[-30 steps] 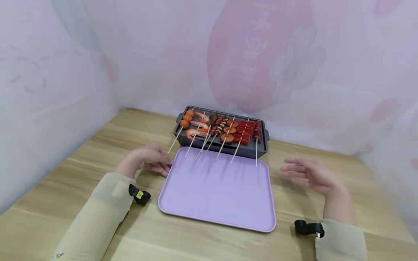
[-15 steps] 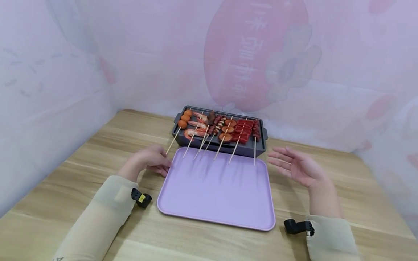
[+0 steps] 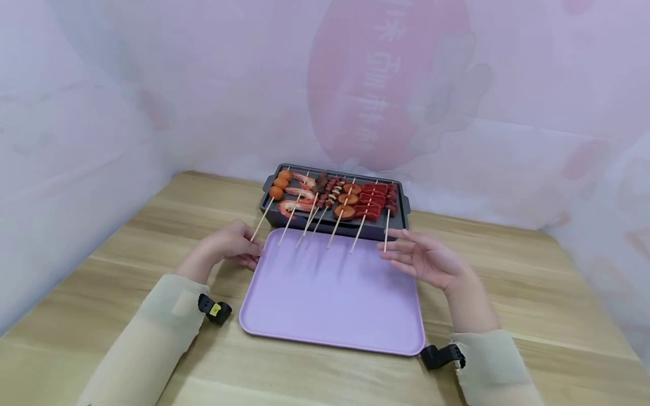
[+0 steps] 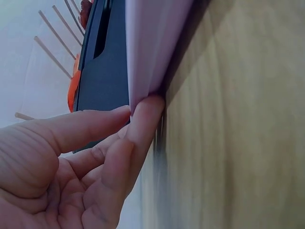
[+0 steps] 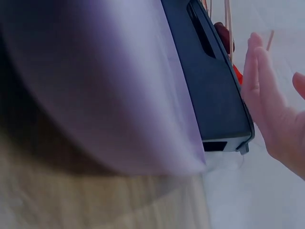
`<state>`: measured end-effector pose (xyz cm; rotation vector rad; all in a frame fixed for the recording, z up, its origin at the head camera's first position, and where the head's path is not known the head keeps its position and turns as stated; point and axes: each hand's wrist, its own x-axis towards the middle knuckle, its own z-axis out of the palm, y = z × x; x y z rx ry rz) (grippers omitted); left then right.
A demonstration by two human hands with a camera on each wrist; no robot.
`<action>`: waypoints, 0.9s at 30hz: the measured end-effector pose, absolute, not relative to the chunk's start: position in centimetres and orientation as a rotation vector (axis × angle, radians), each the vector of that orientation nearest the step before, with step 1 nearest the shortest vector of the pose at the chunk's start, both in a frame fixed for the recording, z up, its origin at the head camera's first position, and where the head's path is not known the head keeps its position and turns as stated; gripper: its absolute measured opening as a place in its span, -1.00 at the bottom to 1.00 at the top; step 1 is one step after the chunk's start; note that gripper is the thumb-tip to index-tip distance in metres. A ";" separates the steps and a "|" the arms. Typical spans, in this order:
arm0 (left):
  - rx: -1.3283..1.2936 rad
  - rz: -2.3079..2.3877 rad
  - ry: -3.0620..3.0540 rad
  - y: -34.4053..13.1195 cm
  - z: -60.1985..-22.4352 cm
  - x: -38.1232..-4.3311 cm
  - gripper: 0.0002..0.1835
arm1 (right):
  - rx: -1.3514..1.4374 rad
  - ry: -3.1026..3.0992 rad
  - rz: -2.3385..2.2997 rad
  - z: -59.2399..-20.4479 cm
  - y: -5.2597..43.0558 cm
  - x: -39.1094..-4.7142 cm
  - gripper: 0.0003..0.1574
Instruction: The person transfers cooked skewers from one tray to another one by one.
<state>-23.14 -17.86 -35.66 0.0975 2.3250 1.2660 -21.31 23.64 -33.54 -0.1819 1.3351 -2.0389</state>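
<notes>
With the tray (image 3: 330, 304) taken as a clock face, 12 o'clock away from the person, its rim is pinched at about 10 o'clock by the left hand (image 3: 235, 243), a finger tucked beneath. The grill (image 3: 374, 229) is placed at 12 o'clock, just beyond the tray, loaded with skewers. Nothing seems to be held by the right hand (image 3: 426, 260): its fingers are spread and nearly straight, level with about 2 o'clock, beside the bare stick (image 3: 388, 221) of the rightmost meat skewer (image 3: 391, 194). Whether the stick is touched cannot be told.

The step in hand is judged to be a reach for that stick. It would best be pinched between thumb and forefinger and raised before being drawn back, so that the red skewer (image 3: 372, 198) alongside is not dragged. The tray should be kept steady meanwhile.

Compared with 0.5 s ago, the right hand has been brought inward from outside the tray's edge; the left is kept at the same rim.
</notes>
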 end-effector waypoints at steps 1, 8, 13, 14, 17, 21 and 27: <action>0.096 1.266 2.325 -17.9 -35.7 -23.1 -0.78 | -0.183 1.318 -2.042 -33.6 23.4 -21.4 -0.26; 0.121 1.241 2.354 -17.7 -35.6 -23.4 -0.77 | -0.214 1.110 -2.130 -34.1 23.6 -21.5 -0.49; 0.133 1.258 2.323 -17.7 -35.6 -23.5 -0.74 | -0.211 1.085 -2.132 -34.3 23.7 -21.6 -0.51; 0.131 1.260 2.313 -17.8 -35.6 -23.4 -0.73 | -0.201 1.093 -2.134 -34.3 23.7 -21.5 -0.52; 0.119 1.256 2.285 -17.9 -35.6 -23.2 -0.74 | -0.170 1.125 -2.138 -34.4 23.6 -21.5 -0.54; 0.112 1.220 2.278 -18.0 -35.5 -22.8 -0.80 | -0.125 1.175 -2.151 -34.4 23.5 -21.5 -0.56; 0.105 1.209 2.280 -17.7 -35.5 -22.9 -0.85 | -0.087 1.248 -2.176 -34.4 23.8 -21.5 -0.60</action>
